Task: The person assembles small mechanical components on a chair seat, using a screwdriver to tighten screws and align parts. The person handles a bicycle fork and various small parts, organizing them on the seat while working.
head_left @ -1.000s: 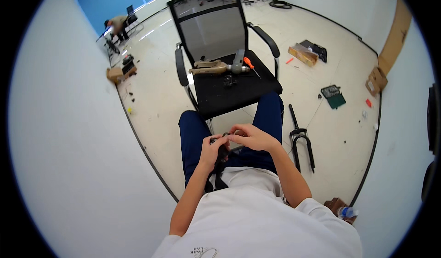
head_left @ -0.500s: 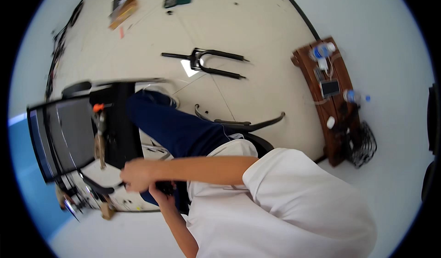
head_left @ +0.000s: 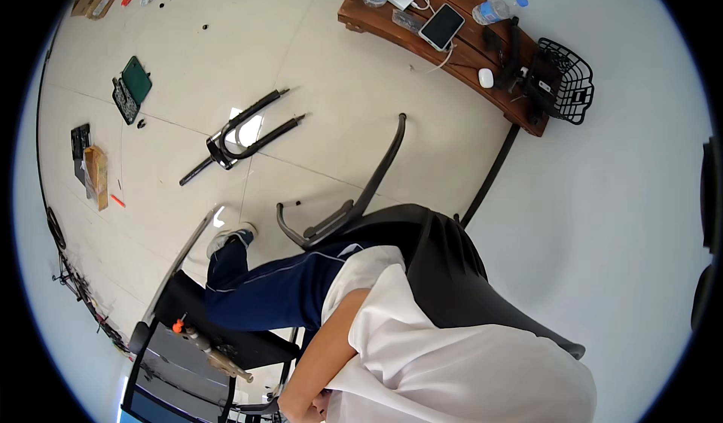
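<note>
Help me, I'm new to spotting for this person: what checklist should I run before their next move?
1. Right hand, secure grip: cannot tell; cut off by the lower picture edge.
2. Orange-handled screwdriver resting on the chair seat: ok.
3. Bicycle fork apart from the shoe: ok.
4. Green case closed: not ok, lies open on the floor.
5. Blue-capped bottle closed: ok, cap on.

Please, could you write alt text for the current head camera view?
A seated person in a white shirt and blue trousers bends the right arm toward the lower edge, near a black chair bearing tools. A bicycle fork lies on the pale floor; a wooden bench holds bottles and a phone.
</note>
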Motion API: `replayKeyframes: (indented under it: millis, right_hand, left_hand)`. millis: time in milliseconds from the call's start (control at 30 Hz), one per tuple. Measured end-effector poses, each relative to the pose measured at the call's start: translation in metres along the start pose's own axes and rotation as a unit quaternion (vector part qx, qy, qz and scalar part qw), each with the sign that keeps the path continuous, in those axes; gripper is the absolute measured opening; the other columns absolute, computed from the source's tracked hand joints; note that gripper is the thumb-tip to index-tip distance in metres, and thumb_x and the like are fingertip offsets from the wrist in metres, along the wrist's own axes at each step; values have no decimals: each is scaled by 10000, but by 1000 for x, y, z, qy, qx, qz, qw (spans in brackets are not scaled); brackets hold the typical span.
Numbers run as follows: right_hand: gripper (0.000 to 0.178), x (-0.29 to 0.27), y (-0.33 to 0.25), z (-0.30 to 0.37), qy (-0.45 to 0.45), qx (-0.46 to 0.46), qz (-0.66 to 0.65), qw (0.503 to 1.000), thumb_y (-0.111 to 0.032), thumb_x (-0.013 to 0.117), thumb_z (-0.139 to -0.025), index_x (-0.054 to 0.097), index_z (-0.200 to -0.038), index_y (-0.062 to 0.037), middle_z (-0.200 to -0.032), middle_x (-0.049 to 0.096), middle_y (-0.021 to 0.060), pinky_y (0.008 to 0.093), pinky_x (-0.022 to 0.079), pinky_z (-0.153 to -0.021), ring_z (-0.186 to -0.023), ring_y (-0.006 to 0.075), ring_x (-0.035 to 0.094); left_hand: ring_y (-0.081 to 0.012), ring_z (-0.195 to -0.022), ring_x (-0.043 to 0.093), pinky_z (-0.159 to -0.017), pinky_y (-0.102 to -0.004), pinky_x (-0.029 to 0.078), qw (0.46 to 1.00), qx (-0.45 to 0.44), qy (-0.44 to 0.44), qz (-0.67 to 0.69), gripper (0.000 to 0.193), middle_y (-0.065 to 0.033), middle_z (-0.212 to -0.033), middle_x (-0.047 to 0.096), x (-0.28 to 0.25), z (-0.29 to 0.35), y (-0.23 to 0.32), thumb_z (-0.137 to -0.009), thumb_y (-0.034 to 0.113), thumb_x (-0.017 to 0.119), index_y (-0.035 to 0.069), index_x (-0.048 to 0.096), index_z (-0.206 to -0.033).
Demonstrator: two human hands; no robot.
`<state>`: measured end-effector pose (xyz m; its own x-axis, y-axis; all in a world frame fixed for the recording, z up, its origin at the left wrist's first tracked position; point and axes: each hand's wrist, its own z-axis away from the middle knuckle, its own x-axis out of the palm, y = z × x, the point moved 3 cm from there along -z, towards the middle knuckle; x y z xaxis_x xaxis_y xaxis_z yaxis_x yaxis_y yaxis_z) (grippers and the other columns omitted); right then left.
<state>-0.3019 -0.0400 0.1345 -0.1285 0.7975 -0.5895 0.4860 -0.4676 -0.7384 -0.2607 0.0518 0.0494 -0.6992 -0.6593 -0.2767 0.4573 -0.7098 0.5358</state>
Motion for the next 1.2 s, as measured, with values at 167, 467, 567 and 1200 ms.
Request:
replayKeyframes:
  millis: [167, 467, 567, 1200]
  right_hand:
    - [303, -11, 18, 11, -5, 33, -94, 995, -214, 588, -871, 703, -792, 55, -887, 678, 220, 477, 516, -693, -758, 338, 615]
    - [297, -18, -14, 97, 21, 35, -144, 989, -238, 624, -673, 705, -707, 46, -681, 680, 177, 439, 519, -586, -664, 344, 663]
    - [305, -14, 16, 116, 93, 128, -186, 970, -259, 618, -726, 703, -691, 31, -719, 675, 230, 467, 526, -622, -689, 385, 664]
    - [228, -54, 69, 194, 235, 446, -307, 807, -242, 647, -916, 623, -948, -17, -657, 562, -16, 231, 358, -486, -551, 52, 477]
  left_hand:
    - [-250, -633, 605, -522, -338, 501, 1000, -19, -6, -21, 291, -66, -747, 619, -11, 13, -4, -876, 361, 545, 72, 583, -859]
    - [-256, -607, 587, -492, -344, 481, 993, 15, -47, 104, 271, -72, -725, 602, -59, 65, -84, -871, 352, 545, 88, 565, -815]
    - [-245, -554, 535, -454, -341, 431, 989, 20, -16, 149, 257, -76, -673, 543, -20, 54, -83, -858, 344, 515, 105, 516, -762]
    - [-203, -510, 580, -440, -329, 508, 884, 162, 79, 431, 169, -106, -661, 595, -8, 55, -85, -832, 204, 605, 40, 571, -809]
